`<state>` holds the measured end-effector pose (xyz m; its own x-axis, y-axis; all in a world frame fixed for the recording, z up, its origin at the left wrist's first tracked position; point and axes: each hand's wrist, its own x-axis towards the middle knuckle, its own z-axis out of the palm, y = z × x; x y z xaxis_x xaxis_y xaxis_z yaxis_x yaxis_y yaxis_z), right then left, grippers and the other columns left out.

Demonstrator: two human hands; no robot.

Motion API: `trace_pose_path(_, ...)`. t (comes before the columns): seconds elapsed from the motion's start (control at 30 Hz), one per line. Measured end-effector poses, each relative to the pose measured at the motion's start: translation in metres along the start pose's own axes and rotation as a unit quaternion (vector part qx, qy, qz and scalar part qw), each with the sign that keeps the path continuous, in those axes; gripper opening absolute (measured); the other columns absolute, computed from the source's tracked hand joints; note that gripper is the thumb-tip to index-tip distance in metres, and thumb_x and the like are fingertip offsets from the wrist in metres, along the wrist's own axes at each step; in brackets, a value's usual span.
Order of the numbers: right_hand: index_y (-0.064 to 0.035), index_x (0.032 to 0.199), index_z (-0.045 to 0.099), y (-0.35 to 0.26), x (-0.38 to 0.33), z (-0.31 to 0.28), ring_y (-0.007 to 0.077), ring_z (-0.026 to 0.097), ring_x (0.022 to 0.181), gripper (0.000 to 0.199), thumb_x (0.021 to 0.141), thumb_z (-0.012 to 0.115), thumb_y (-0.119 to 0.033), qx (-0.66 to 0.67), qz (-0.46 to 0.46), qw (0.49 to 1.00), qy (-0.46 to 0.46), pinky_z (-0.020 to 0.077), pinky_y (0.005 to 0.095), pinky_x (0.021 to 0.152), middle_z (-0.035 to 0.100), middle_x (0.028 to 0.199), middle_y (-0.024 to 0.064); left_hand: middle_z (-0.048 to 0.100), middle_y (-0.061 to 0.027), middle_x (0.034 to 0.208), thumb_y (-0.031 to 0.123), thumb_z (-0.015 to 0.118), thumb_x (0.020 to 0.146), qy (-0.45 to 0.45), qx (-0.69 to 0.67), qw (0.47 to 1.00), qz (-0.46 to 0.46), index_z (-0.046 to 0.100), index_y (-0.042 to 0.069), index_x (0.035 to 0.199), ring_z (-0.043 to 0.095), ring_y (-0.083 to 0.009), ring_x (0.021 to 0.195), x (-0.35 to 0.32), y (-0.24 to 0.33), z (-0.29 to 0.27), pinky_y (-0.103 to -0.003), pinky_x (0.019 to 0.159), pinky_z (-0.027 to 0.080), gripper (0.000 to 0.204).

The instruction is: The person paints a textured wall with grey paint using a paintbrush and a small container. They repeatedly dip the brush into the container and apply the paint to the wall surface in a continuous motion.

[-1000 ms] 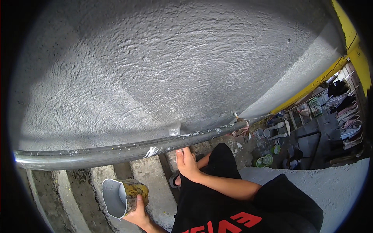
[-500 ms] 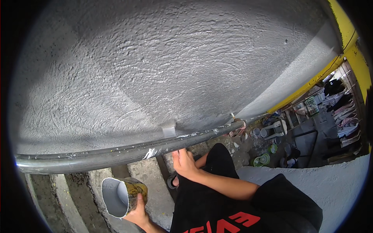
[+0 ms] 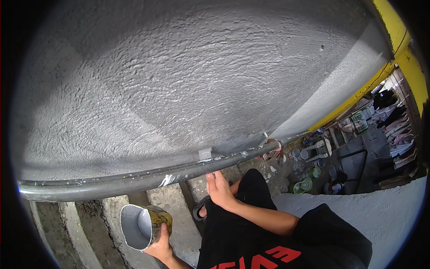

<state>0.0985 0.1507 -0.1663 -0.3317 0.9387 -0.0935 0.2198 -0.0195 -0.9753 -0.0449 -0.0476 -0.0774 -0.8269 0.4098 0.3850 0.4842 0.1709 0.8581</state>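
My left hand [image 3: 160,245] is closed around a paint container [image 3: 162,222], yellow and dark outside, grey inside, its mouth tilted toward the left. Some pale grey paint shows at the bottom of it. Close under the metal handrail [image 3: 130,183], my right hand [image 3: 221,192] is closed on a paintbrush. Only the paintbrush's pale flat head [image 3: 205,154] shows above the rail, against the rough grey wall [image 3: 192,85]; the rail hides its handle. White paint smears mark the rail.
Concrete steps [image 3: 168,201] descend below the rail. To the right, a low wall [image 3: 354,210] borders a lower area with a white plastic chair [image 3: 319,149], green basins [image 3: 304,184], buckets and hanging clothes [image 3: 400,139]. A yellow beam [image 3: 358,97] edges the grey wall.
My right hand and the paintbrush have moved a little to the right along the rail and wall. The left hand still holds the paint container, in almost the same place.
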Motion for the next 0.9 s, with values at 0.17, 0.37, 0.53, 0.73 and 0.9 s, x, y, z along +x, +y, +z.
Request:
trace_pose_path(0.17, -0.0023, 0.125, 0.052, -0.019, 0.001, -0.015, 0.0313, 0.065, 0.061, 0.024, 0.105, 0.05, -0.016, 0.048, -0.124, 0.991, -0.027, 0.0476, 0.0414, 0.055, 0.063, 0.074, 0.0157, 0.055, -0.02, 0.137, 0.0, 0.086, 0.074, -0.001, -0.026, 1.0, -0.011, 0.043, -0.006, 0.142, 0.059, -0.0302, 0.121, -0.006, -0.001, 0.005, -0.045, 0.107, 0.047, 0.081)
trace_pose_path(0.37, -0.0035, 0.122, 0.054, 0.022, 0.018, -0.016, 0.0471, 0.065, 0.069, 0.023, 0.104, 0.053, -0.018, 0.002, -0.215, 0.976, 0.025, 0.0488, 0.0498, 0.059, 0.065, 0.079, 0.0231, 0.056, -0.0202, 0.136, 0.0, 0.085, 0.075, -0.014, -0.012, 1.0, -0.005, 0.043, -0.006, 0.141, 0.059, -0.0297, 0.12, -0.006, 0.009, 0.01, -0.045, 0.106, 0.048, 0.079)
trace_pose_path(0.53, -0.005, 0.12, 0.055, 0.081, 0.026, -0.033, 0.054, 0.062, 0.085, 0.025, 0.105, 0.051, -0.025, -0.03, -0.064, 0.997, 0.025, 0.0472, 0.059, 0.071, 0.067, 0.089, 0.0277, 0.056, -0.0206, 0.135, 0.001, 0.085, 0.075, -0.018, -0.002, 1.0, -0.012, 0.043, -0.007, 0.141, 0.06, -0.0299, 0.119, -0.007, 0.004, 0.013, -0.044, 0.106, 0.048, 0.079)
trace_pose_path(0.73, -0.0005, 0.112, 0.061, 0.178, 0.032, -0.043, 0.0327, 0.063, 0.066, 0.033, 0.107, 0.047, -0.03, -0.155, 0.087, 0.984, 0.015, 0.0486, 0.0427, 0.068, 0.061, 0.073, 0.0147, 0.057, -0.021, 0.134, 0.003, 0.086, 0.075, -0.03, -0.009, 0.999, 0.017, 0.043, -0.007, 0.141, 0.061, -0.0304, 0.118, -0.008, 0.014, 0.026, -0.044, 0.106, 0.048, 0.08)
trace_pose_path(0.9, -0.0036, 0.118, 0.058, 0.096, 0.027, -0.043, 0.0463, 0.066, 0.088, 0.029, 0.106, 0.049, -0.029, -0.012, 0.061, 0.998, -0.008, 0.0493, 0.0494, 0.076, 0.067, 0.089, 0.0262, 0.057, -0.0212, 0.134, 0.005, 0.086, 0.076, -0.051, -0.019, 0.998, 0.01, 0.044, -0.008, 0.141, 0.061, -0.0304, 0.118, -0.011, 0.013, 0.03, -0.044, 0.105, 0.048, 0.079)
